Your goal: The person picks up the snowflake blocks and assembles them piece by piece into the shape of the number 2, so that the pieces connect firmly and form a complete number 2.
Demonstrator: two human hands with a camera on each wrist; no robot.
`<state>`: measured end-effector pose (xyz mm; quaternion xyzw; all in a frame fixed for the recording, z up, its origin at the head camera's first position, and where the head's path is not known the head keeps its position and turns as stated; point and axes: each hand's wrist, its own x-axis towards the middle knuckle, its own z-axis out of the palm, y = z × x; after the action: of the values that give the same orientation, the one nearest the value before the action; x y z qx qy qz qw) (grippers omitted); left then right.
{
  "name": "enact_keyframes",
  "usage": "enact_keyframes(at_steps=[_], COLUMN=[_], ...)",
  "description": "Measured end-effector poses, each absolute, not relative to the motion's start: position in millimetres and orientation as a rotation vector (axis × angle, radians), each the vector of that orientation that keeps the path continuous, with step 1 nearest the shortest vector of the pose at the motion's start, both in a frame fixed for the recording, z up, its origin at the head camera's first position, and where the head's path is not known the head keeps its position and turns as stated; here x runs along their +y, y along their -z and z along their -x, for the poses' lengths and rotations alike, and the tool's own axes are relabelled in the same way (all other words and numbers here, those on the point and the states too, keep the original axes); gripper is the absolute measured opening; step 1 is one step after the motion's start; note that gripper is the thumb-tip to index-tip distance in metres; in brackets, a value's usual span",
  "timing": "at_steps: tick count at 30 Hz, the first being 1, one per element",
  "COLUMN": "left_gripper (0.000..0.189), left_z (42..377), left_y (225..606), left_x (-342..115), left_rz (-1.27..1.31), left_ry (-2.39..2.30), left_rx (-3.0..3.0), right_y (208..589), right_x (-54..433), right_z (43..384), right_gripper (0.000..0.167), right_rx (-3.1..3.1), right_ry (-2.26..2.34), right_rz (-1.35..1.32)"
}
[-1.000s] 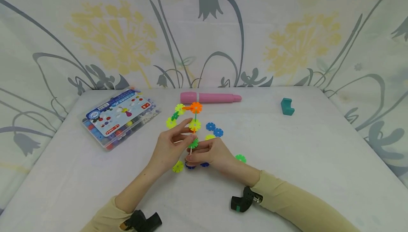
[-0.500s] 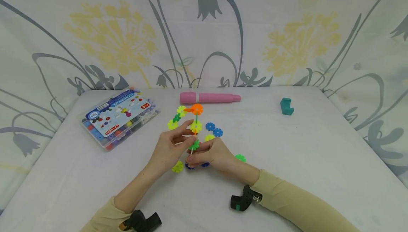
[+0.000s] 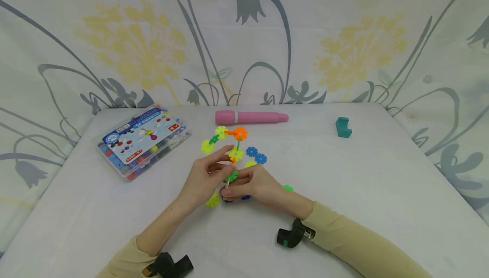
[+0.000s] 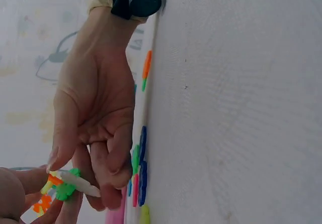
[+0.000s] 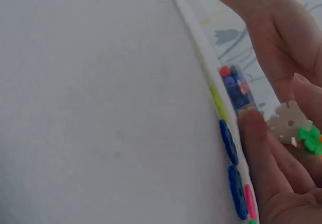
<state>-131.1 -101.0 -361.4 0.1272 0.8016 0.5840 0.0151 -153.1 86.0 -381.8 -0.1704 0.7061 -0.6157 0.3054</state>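
Note:
In the head view, my left hand holds a curved chain of notched snowflake discs near its lower end, by a green disc. The chain bends up through yellow and orange discs, with an orange disc at its top, then down to a yellow disc. My right hand pinches a white snowflake disc, seen edge-on from above. In the right wrist view this white disc touches the green one; how deeply their slots engage, I cannot tell. Fingers partly hide the join.
Loose discs lie around the hands: blue ones, a yellow one, a green one and dark blue ones. Behind are a pink marker-shaped tube, a clear bead box at left and a teal block at right.
The upper part of the chain has tilted slightly to the right and down. Both hands stay nearly in place, still holding the green and white discs.

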Motion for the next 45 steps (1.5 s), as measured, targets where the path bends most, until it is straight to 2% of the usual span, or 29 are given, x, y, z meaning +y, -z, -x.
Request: enact_keyframes(at_steps=[7,16,20,30,45], left_gripper=[0.052,0.061,0.058,0.054,0.049], left_z=[133.3,132.6,131.6,130.7,131.2], left_y=[362.1,362.3,362.1,362.9,364.7], left_x=[-101.1,-98.0,-97.0,-99.8,-99.8], left_rz=[-0.387,-0.358,-0.386,-0.414,-0.422], left_ry=[-1.796,-1.759,-1.731,-1.663,-1.662], left_rx=[2.498,2.453,2.447,2.396,2.407], right_y=[369.5,359.4,359.9,358.8,362.3], right_x=[103.0,108.4,107.6,114.6,118.3], right_z=[168.9,174.9,175.2,182.7,187.6], right_gripper=[0.037,0.026,0.021,0.023,0.026], right_rx=[2.124,2.13,2.181,2.131,2.111], right_ry=[1.471,1.788,1.802,1.986,1.976], right_rz=[0.481,0.404,0.438,0.274,0.287])
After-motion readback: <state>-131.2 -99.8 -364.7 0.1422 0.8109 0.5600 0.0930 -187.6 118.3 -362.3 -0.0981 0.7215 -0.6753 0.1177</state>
